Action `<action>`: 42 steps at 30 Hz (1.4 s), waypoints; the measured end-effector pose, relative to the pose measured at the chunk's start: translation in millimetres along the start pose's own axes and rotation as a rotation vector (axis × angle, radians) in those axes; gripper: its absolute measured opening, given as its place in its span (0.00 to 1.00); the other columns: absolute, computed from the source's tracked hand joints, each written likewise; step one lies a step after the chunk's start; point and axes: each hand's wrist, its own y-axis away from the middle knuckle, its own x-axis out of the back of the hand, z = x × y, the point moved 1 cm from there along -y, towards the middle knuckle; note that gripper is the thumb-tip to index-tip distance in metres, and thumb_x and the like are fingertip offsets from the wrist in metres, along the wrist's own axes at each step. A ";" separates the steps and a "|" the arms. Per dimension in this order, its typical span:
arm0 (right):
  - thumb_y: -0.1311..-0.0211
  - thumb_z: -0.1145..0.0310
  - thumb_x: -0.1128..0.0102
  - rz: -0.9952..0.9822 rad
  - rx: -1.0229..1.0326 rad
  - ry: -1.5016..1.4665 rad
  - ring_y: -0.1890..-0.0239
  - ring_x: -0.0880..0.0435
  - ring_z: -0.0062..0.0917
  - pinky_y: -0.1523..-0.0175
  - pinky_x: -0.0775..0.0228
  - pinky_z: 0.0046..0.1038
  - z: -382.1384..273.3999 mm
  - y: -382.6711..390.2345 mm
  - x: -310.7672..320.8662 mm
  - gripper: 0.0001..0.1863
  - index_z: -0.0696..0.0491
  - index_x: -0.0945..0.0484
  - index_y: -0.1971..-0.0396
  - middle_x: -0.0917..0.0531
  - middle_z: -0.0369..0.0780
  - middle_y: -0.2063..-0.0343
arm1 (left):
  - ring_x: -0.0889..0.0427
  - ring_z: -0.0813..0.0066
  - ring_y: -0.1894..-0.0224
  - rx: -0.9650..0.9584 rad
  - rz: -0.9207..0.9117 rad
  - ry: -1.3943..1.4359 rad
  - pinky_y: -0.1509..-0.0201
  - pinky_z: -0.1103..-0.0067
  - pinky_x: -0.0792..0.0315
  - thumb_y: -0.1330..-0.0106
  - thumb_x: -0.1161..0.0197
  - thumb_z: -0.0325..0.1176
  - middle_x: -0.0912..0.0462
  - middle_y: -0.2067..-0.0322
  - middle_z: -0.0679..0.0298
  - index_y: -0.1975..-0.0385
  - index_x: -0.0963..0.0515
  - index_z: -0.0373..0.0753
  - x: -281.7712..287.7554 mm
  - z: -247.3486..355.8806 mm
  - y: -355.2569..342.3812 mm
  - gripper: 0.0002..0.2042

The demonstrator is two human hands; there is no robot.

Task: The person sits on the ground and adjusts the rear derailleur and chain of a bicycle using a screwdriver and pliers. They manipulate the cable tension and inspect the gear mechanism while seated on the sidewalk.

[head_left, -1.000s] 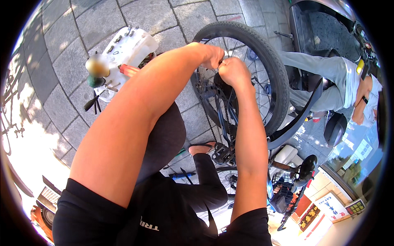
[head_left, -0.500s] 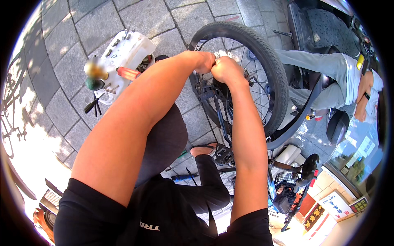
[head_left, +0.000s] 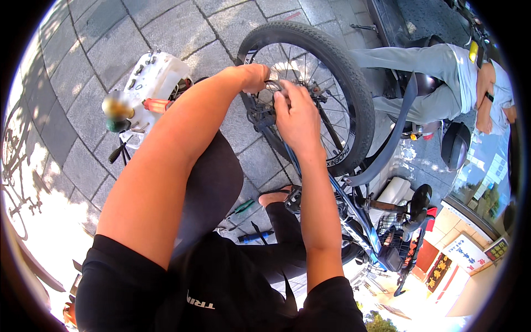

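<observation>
Thin, dark, curved strand [head_left: 272, 83]: in the head view, between two bare hands, in front of the spokes of a black-tyred, dark-rimmed bicycle wheel [head_left: 364, 110]. Left hand [head_left: 256, 77] curled narrowly, apparently around one end of the strand; right hand [head_left: 298, 119] looser, thumb and fingers bent near the other end, cannot tell whether touching. Step in hand, as a judgement: working the strand with bare fingers near the wheel. Called for next, by the look of the pose: a sure pinch from the right fingertips and a steady left hold, clear of the spokes. Counted: one strand, two working hands, one wheel right beside them; at left, one whitish plastic container [head_left: 166, 72] bearing several small dark parts [head_left: 133, 84], too small to count surely, and one chunky red handle [head_left: 157, 105]; on the grey stone paving [head_left: 177, 22], one slim green tool [head_left: 243, 207] and one blue, elongated tool [head_left: 253, 237]; at right, one other person in pale grey trousers [head_left: 406, 58].
</observation>
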 end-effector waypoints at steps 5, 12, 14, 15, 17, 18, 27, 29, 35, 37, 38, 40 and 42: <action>0.28 0.68 0.37 0.206 -0.304 -0.244 0.63 0.12 0.33 0.57 0.21 0.31 6.0 140.9 39.6 0.16 0.57 0.18 0.45 0.13 0.45 0.62 | 0.13 0.51 0.50 0.012 0.028 0.019 0.46 0.67 0.21 0.38 0.37 0.27 0.13 0.55 0.46 0.43 0.21 0.34 -1.1 0.3 16.3 0.21; 0.26 0.66 0.38 0.477 -0.600 -0.168 0.68 0.12 0.25 0.60 0.21 0.27 53.7 301.1 109.1 0.14 0.59 0.17 0.47 0.12 0.44 0.68 | 0.16 0.72 0.58 0.044 0.260 0.230 0.53 0.75 0.22 0.32 0.40 0.28 0.13 0.56 0.58 0.38 0.25 0.30 32.7 20.0 50.7 0.22; 0.26 0.66 0.38 0.511 -0.708 -0.145 0.67 0.12 0.26 0.60 0.22 0.28 60.5 345.5 109.7 0.14 0.58 0.17 0.47 0.12 0.46 0.69 | 0.14 0.64 0.49 0.018 0.326 0.370 0.44 0.72 0.22 0.30 0.37 0.32 0.12 0.53 0.50 0.43 0.21 0.29 37.6 72.4 65.8 0.19; 0.27 0.66 0.38 0.548 -0.739 -0.166 0.67 0.12 0.26 0.60 0.22 0.28 63.3 363.6 106.1 0.15 0.58 0.17 0.47 0.12 0.46 0.69 | 0.14 0.67 0.51 -0.025 0.322 0.351 0.47 0.73 0.23 0.29 0.37 0.33 0.13 0.53 0.53 0.41 0.22 0.30 45.3 91.9 71.8 0.19; 0.27 0.66 0.38 0.558 -0.845 -0.216 0.69 0.12 0.26 0.61 0.22 0.28 63.8 384.9 103.3 0.14 0.57 0.16 0.48 0.12 0.46 0.70 | 0.16 0.73 0.54 -0.091 0.322 0.309 0.53 0.76 0.23 0.25 0.39 0.35 0.13 0.53 0.59 0.38 0.24 0.33 57.6 114.9 84.0 0.20; 0.26 0.65 0.38 0.556 -0.843 -0.224 0.71 0.16 0.21 0.63 0.24 0.25 70.7 395.6 99.8 0.13 0.57 0.16 0.49 0.14 0.40 0.71 | 0.16 0.73 0.53 -0.139 0.368 0.185 0.52 0.76 0.23 0.24 0.39 0.36 0.14 0.50 0.59 0.38 0.24 0.34 63.4 129.6 84.7 0.19; 0.30 0.61 0.38 0.359 -0.773 -0.620 0.69 0.13 0.29 0.62 0.24 0.32 82.1 391.2 -10.0 0.14 0.56 0.15 0.55 0.14 0.45 0.73 | 0.13 0.65 0.49 -0.154 0.610 0.595 0.48 0.73 0.18 0.22 0.40 0.34 0.15 0.47 0.52 0.36 0.29 0.29 67.7 185.1 209.5 0.21; 0.28 0.64 0.39 0.324 -0.764 -0.627 0.74 0.17 0.21 0.66 0.26 0.27 86.7 398.5 -51.7 0.13 0.58 0.15 0.56 0.14 0.40 0.74 | 0.13 0.59 0.48 -0.232 0.872 0.698 0.47 0.70 0.17 0.21 0.41 0.36 0.16 0.48 0.49 0.35 0.30 0.29 60.4 175.8 273.7 0.21; 0.27 0.65 0.41 0.070 -0.810 -0.769 0.77 0.17 0.19 0.69 0.26 0.24 73.8 401.1 -88.2 0.13 0.61 0.15 0.57 0.15 0.37 0.74 | 0.16 0.79 0.63 0.061 1.575 0.556 0.68 0.85 0.25 0.24 0.37 0.36 0.15 0.60 0.62 0.46 0.25 0.34 -11.5 54.8 440.3 0.14; 0.26 0.65 0.41 0.030 -0.775 -0.724 0.77 0.18 0.19 0.71 0.26 0.24 73.0 400.0 -90.9 0.13 0.61 0.15 0.56 0.15 0.37 0.74 | 0.20 0.84 0.66 0.081 1.658 0.545 0.70 0.86 0.29 0.24 0.36 0.40 0.17 0.67 0.68 0.49 0.24 0.34 -24.6 28.1 462.5 0.15; 0.26 0.65 0.41 0.036 -0.776 -0.730 0.78 0.18 0.19 0.72 0.27 0.24 75.1 402.7 -94.5 0.13 0.61 0.15 0.56 0.15 0.37 0.74 | 0.20 0.84 0.66 0.163 1.619 0.627 0.70 0.86 0.29 0.24 0.35 0.40 0.17 0.67 0.67 0.50 0.23 0.34 -32.3 17.7 470.4 0.15; 0.26 0.65 0.41 0.058 -0.794 -0.751 0.78 0.18 0.18 0.74 0.28 0.24 79.4 408.0 -103.7 0.13 0.60 0.16 0.55 0.15 0.36 0.74 | 0.20 0.84 0.66 0.312 1.509 0.787 0.69 0.87 0.29 0.25 0.35 0.42 0.17 0.66 0.67 0.53 0.22 0.35 -43.3 -1.8 475.6 0.15; 0.26 0.64 0.41 0.021 -0.833 -0.765 0.78 0.18 0.18 0.75 0.29 0.23 75.6 411.8 -105.2 0.13 0.59 0.15 0.55 0.15 0.36 0.74 | 0.19 0.83 0.65 0.319 1.413 0.758 0.68 0.84 0.27 0.25 0.35 0.43 0.16 0.63 0.65 0.54 0.21 0.36 -30.7 -23.0 465.4 0.15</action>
